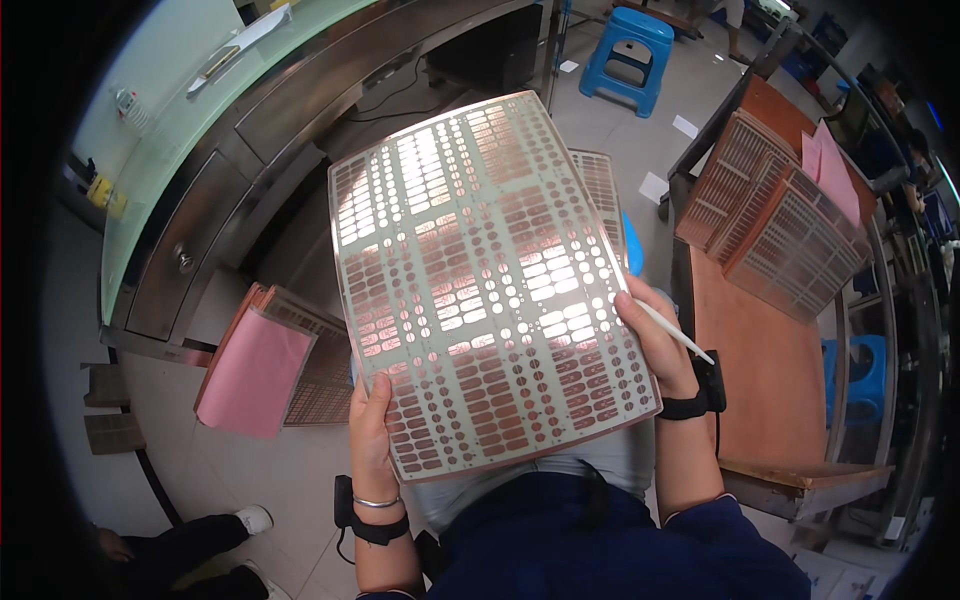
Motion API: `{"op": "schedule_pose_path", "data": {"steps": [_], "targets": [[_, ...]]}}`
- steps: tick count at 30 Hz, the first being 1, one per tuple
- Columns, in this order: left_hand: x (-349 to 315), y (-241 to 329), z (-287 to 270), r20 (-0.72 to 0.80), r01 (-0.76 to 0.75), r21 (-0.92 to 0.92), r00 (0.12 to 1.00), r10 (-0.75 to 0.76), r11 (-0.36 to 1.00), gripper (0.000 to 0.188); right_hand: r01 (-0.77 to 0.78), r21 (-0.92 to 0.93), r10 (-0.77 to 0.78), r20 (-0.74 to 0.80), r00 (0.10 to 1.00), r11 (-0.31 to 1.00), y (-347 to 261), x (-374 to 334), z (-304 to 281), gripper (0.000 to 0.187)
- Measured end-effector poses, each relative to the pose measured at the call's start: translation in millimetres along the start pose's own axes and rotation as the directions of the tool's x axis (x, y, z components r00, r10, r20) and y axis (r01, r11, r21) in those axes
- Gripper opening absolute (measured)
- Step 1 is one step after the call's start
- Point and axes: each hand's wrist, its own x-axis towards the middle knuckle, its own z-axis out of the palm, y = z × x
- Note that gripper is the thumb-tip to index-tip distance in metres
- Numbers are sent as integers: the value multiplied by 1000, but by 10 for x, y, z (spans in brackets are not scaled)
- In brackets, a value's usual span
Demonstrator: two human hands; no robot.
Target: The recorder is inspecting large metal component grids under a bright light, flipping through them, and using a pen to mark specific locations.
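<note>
With left hand [371, 425] and right hand [656, 335] closed on opposite side edges, holding panel [490, 290] over lap [610, 465], plus pen [677, 333] in right; likely stiff, light, slick and scratch-prone, best gripped by edges.

The upper garment was a dark navy top [600, 550] with short sleeves, the right sleeve [690, 525] edged in a thin pale trim, paired with light grey trousers [470, 485]. Behind the bare left grip [371, 428] sat a polished silver bangle [377, 502], then a black left strap [380, 531] fitted with a black left module [344, 500] and a thin left cable [342, 548]. Behind the bare right grip [664, 352], a black right strap [683, 407] carried a black right module [709, 384] with a dark right cable [717, 435] below.
</note>
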Motion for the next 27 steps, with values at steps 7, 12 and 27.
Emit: {"op": "schedule_pose_path", "data": {"steps": [7, 12, 27], "targets": [[-4, 193, 174, 14, -103, -268, 994, 111, 958, 56, 58, 289, -31, -96, 995, 955, 59, -19, 51, 38], [29, 1, 221, 93, -184, -673, 940, 329, 716, 62, 211, 482, -140, -179, 974, 850, 96, 24, 431, 39], [-91, 68, -167, -153, -191, -192, 975, 163, 963, 25, 446, 393, -250, -458, 853, 804, -78, -122, -650, 39]]}}
